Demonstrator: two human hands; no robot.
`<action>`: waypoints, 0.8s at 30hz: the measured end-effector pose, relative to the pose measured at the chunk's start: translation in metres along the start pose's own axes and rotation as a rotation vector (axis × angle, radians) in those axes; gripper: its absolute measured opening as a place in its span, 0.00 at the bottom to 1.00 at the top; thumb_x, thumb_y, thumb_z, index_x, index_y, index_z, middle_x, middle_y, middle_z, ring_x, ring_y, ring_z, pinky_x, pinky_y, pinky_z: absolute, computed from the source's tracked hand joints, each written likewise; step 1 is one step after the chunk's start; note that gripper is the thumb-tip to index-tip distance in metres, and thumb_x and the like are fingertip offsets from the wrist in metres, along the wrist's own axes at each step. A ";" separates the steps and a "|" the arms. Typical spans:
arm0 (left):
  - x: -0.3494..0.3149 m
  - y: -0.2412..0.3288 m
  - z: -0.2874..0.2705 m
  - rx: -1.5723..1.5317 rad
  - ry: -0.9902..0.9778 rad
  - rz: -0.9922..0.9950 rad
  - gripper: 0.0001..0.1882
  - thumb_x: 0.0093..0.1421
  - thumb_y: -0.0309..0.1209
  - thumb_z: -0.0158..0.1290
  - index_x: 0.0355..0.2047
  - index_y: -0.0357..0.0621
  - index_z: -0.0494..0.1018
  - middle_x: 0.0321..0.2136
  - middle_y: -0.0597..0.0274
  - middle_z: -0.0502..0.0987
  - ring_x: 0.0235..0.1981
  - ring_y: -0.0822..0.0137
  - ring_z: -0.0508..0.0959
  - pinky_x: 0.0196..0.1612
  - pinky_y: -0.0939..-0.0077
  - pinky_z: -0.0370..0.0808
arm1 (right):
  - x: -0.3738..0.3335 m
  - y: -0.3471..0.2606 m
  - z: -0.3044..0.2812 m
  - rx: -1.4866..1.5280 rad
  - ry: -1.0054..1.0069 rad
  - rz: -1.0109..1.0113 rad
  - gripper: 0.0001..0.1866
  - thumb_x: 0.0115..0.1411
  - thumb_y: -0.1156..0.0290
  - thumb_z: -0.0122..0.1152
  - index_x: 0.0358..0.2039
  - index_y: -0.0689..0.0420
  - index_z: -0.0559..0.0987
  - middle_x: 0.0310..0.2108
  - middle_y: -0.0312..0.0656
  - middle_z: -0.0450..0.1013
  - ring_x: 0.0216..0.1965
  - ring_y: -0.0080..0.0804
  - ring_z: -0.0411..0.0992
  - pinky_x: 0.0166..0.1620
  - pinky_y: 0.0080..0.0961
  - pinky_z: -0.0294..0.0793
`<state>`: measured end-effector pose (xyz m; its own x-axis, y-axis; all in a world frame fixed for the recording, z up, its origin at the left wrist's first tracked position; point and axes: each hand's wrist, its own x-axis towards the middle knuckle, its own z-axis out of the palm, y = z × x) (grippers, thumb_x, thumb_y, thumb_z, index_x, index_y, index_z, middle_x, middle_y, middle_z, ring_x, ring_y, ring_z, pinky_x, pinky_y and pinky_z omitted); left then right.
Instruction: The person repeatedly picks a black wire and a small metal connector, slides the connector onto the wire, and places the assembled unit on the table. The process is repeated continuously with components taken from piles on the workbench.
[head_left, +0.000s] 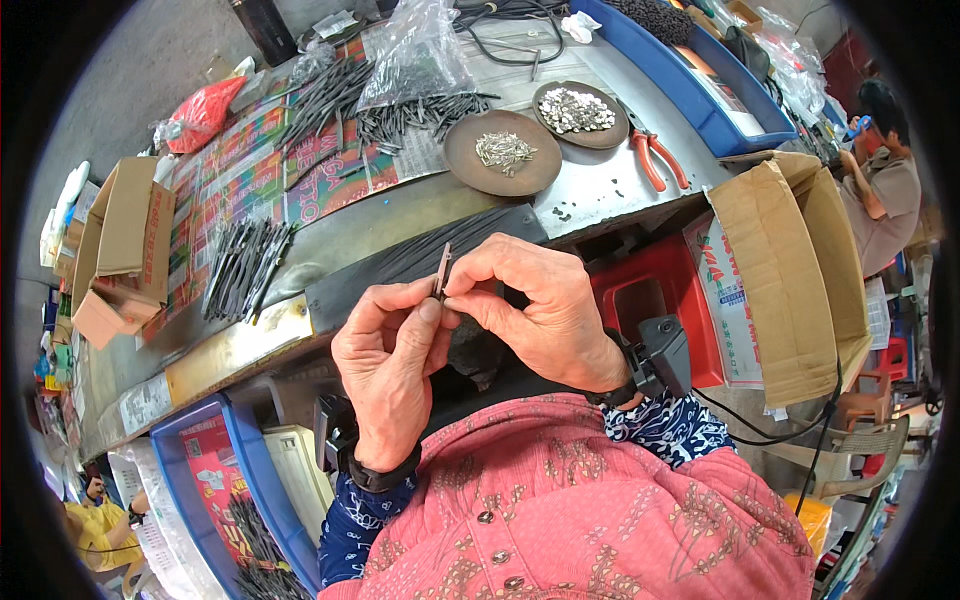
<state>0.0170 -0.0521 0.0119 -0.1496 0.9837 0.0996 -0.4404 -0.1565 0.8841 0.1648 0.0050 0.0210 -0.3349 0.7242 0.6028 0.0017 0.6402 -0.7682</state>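
Note:
Close together at the table's near edge, my two hands pinch a small, thin dark strip (444,264) standing nearly upright. My left hand (388,345) grips its lower part between thumb and forefinger, the other fingers curled. From the other side, my right hand (540,312) closes thumb and forefinger on it; the fingertips hide part of the strip. Beyond them, a brown dish (460,172) holds small metal pins (504,152). A second brown dish (606,139) bears small silvery pieces (575,110). Red-handled pliers (650,155) rest beside it.
Dark strips lie in a bundle (245,268) at left and in a far pile (330,100) under a clear plastic bag (420,60). Cardboard boxes stand left (125,225) and right (775,280). A red stool (655,300) is below the table. Another person (885,185) sits far right.

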 end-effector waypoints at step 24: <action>-0.004 0.011 -0.008 0.580 -0.045 0.221 0.06 0.60 0.16 0.53 0.38 0.34 0.76 0.26 0.67 0.75 0.25 0.79 0.74 0.28 0.88 0.69 | 0.009 0.001 -0.012 -0.270 -0.067 -0.092 0.16 0.46 0.74 0.74 0.31 0.61 0.74 0.26 0.37 0.72 0.24 0.23 0.72 0.27 0.18 0.72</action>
<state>0.0058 -0.0582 0.0177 -0.1397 0.9384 0.3162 0.1513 -0.2953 0.9433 0.1733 0.0151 0.0278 -0.4071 0.6469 0.6448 0.2156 0.7540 -0.6204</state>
